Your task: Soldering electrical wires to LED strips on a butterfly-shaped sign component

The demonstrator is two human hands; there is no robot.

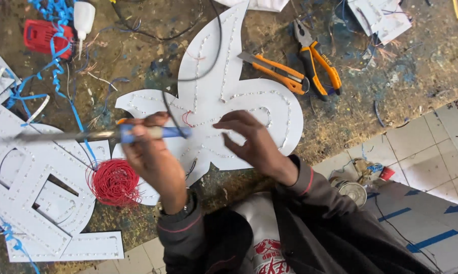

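Soldering iron (102, 134) gripped in my left hand (150, 152) by its blue handle, long axis horiz., tip pointing left over white cut-out sign panel (239, 96) w/ LED rows; right hand (251, 142) open, empty, just right of the handle, nearer panel centre.

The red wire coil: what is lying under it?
The red wire coil rests on a white sign panel edge and a white letter piece. The worktable directly beneath is covered.
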